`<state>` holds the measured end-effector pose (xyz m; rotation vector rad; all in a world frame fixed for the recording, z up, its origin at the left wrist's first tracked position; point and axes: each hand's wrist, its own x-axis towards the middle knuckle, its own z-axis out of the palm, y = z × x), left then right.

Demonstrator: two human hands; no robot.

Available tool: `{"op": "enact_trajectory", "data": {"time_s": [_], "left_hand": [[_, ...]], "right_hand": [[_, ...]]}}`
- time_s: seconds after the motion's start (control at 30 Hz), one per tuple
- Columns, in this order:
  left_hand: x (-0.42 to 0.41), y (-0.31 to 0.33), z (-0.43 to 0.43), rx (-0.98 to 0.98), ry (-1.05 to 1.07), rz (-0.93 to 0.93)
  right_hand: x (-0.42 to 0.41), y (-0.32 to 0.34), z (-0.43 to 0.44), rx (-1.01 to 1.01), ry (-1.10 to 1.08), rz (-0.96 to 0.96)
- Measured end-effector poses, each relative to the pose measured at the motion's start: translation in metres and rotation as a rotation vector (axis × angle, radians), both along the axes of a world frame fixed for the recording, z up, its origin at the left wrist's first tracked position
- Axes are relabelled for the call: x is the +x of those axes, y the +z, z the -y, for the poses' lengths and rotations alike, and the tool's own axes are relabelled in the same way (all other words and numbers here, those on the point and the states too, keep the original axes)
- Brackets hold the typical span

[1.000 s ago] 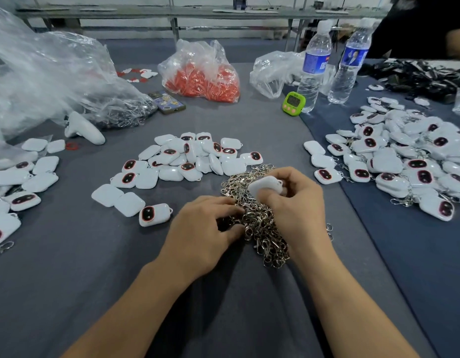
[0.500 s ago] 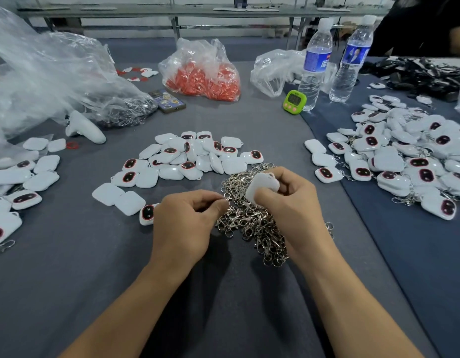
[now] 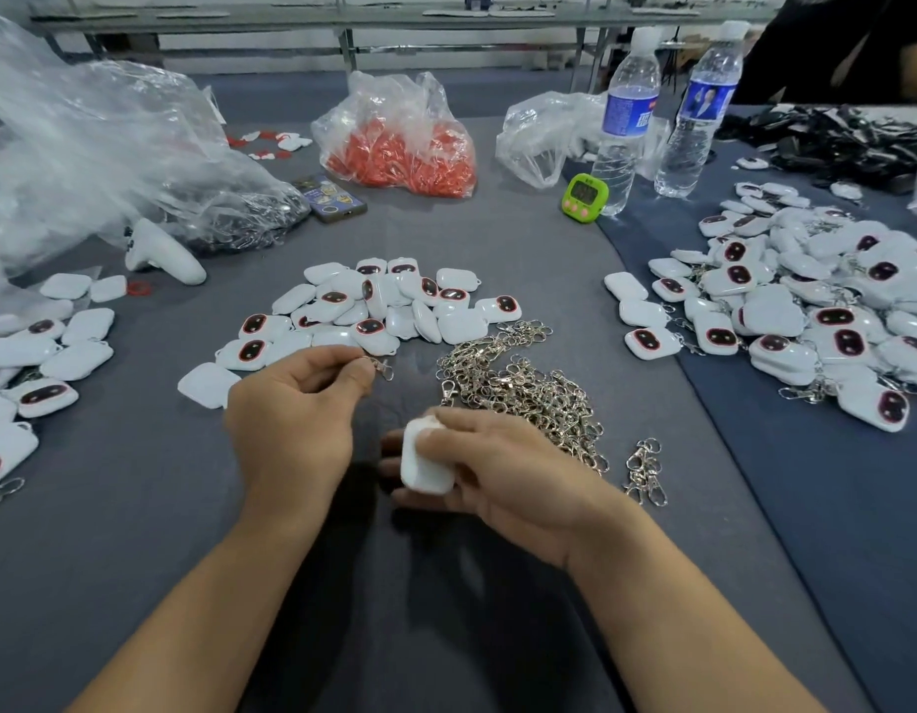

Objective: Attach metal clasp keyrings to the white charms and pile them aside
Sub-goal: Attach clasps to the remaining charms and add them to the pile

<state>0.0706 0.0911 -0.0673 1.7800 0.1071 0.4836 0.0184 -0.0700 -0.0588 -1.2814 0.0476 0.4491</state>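
My left hand (image 3: 296, 419) pinches one metal clasp keyring (image 3: 383, 366) between thumb and fingertips, lifted off the grey cloth. My right hand (image 3: 502, 470) grips a white charm (image 3: 422, 463) with its plain back up, below and to the right of the left hand. A tangled heap of clasp keyrings (image 3: 523, 388) lies just beyond the right hand. Loose white charms with dark oval faces (image 3: 374, 311) are spread across the centre. A large pile of charms with keyrings on them (image 3: 806, 311) lies at the right on the blue cloth.
More charms (image 3: 34, 362) lie at the left edge. Clear plastic bags (image 3: 85, 162), a bag of red parts (image 3: 404, 146), a phone (image 3: 330, 198), a green timer (image 3: 584, 197) and two water bottles (image 3: 626, 120) stand at the back. A person's dark sleeve is at the top right.
My left hand has drawn a single keyring out of the heap and moved left with it. My right hand has carried the charm down and toward me, off the heap.
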Motion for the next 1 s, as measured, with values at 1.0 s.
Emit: {"op": "enact_trajectory", "data": {"time_s": [1.0], "left_hand": [[-0.017, -0.003, 0.021, 0.105, -0.461, -0.089]], "right_hand": [[0.007, -0.001, 0.017, -0.661, -0.521, 0.472]]}}
